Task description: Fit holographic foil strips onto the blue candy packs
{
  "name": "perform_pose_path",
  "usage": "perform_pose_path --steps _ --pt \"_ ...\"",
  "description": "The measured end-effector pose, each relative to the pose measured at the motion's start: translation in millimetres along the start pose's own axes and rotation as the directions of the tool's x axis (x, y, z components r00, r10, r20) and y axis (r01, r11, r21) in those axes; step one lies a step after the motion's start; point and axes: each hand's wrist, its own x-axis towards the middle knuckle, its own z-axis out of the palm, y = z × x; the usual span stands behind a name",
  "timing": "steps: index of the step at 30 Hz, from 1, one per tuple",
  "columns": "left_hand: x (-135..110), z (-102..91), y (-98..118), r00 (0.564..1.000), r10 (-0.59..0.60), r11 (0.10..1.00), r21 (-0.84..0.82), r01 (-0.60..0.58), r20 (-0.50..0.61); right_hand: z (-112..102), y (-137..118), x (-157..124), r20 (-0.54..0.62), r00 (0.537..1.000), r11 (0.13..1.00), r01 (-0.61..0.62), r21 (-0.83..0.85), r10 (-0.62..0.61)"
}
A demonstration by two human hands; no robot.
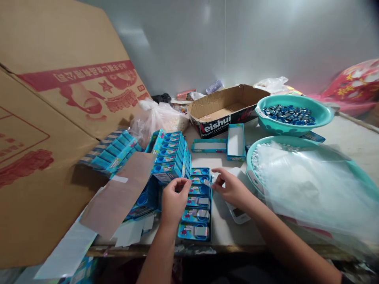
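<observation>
A row of small blue candy boxes [194,215] stands in a tray in front of me, and the nearer ones carry small clear stickers [202,231] across their round blue marks. My right hand [226,185] pinches a small clear sticker [207,182] over the right edge of the row, toward its far end. At the row's left side is my left hand [177,197], thumb and fingertips pressed together; anything between them is too small to make out. Left of it, a brownish backing sheet [118,201] with one pale strip leans over stacked blue boxes [167,156].
A large cardboard carton [59,98] fills the left. Behind are two shallow blue trays [236,142] and an open black-sided carton [219,125]. On the right, a teal basin [266,124] holds dark blue wrapped pieces; another teal basin [251,173], under plastic sheets [310,189], holds white pieces.
</observation>
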Motion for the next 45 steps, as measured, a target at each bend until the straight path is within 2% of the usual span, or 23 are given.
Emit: perform_pose_path --steps 3,4,6,9,11,13,16,22,25,28,32,35,38,41,42,43,44,45 --pt "-5 -6.7 5 0.999 0.024 0.996 0.082 -0.021 -0.03 0 -3 -7 -0.008 0.996 0.994 0.094 0.061 -0.093" --pt "-6 -8.2 8 1.0 0.023 0.996 0.09 -0.024 0.003 0 -8 -10 -0.003 0.989 0.986 0.146 0.08 -0.146" --pt "-9 -9.4 15 0.99 0.001 1.0 0.028 -0.005 0.14 1 -19 -14 0.014 0.971 0.965 0.234 0.119 -0.237" --pt "-12 -7.6 21 0.938 -0.023 0.987 -0.14 0.076 0.345 1 -31 -19 0.035 0.955 0.946 0.286 0.154 -0.294" --pt "-12 -5.7 22 0.924 -0.026 0.985 -0.148 0.089 0.381 1 -33 -19 0.032 0.953 0.943 0.294 0.159 -0.302" --pt "-12 -4.5 20 0.929 -0.026 0.99 -0.12 0.075 0.368 2 -31 -19 0.021 0.957 0.946 0.284 0.157 -0.291" --pt "-10 -2.9 16 0.946 -0.008 0.996 -0.084 0.038 0.324 5 -25 -18 0.005 0.974 0.967 0.222 0.121 -0.225" --pt "-4 4.8 14 0.98 0.004 0.989 0.146 -0.033 0.199 16 -6 -8 -0.026 0.998 0.997 0.054 0.057 -0.052" --pt "-5 8.4 15 0.989 0.001 0.969 0.244 -0.038 0.149 25 7 -5 -0.033 0.999 0.995 0.022 0.099 -0.018" --pt "-6 9.7 12 0.988 0.007 0.952 0.301 -0.054 0.154 35 18 -5 -0.08 0.997 0.978 0.008 0.211 0.009" --pt "0 10.1 -1 0.989 0.018 0.966 0.251 -0.055 0.147 53 28 -9 -0.153 0.987 0.955 -0.006 0.295 0.053" --pt "5 13.0 -8 0.993 0.037 0.985 0.161 -0.056 0.114 65 37 -13 -0.189 0.974 0.947 -0.061 0.314 0.126" --pt "1 13.3 -9 0.993 0.065 0.985 0.153 -0.079 0.094 74 43 -17 -0.193 0.964 0.943 -0.116 0.312 0.183" --pt "-14 -4.3 -9 0.994 0.093 0.99 0.104 -0.097 0.049 78 45 -26 -0.167 0.965 0.936 -0.142 0.321 0.204" --pt "-19 -17.1 -9 0.994 0.111 0.99 0.091 -0.11 -0.013 79 46 -31 -0.156 0.964 0.932 -0.153 0.327 0.213" --pt "-25 -33.8 -9 0.982 0.145 0.985 0.11 -0.132 -0.123 79 47 -37 -0.137 0.966 0.928 -0.165 0.335 0.221" --pt "-30 -54.2 -9 0.946 0.187 0.976 0.163 -0.147 -0.266 79 48 -44 -0.105 0.968 0.921 -0.179 0.345 0.227" --pt "-33 -77.7 -10 0.868 0.245 0.955 0.262 -0.139 -0.431 79 49 -51 -0.067 0.971 0.915 -0.193 0.355 0.231"
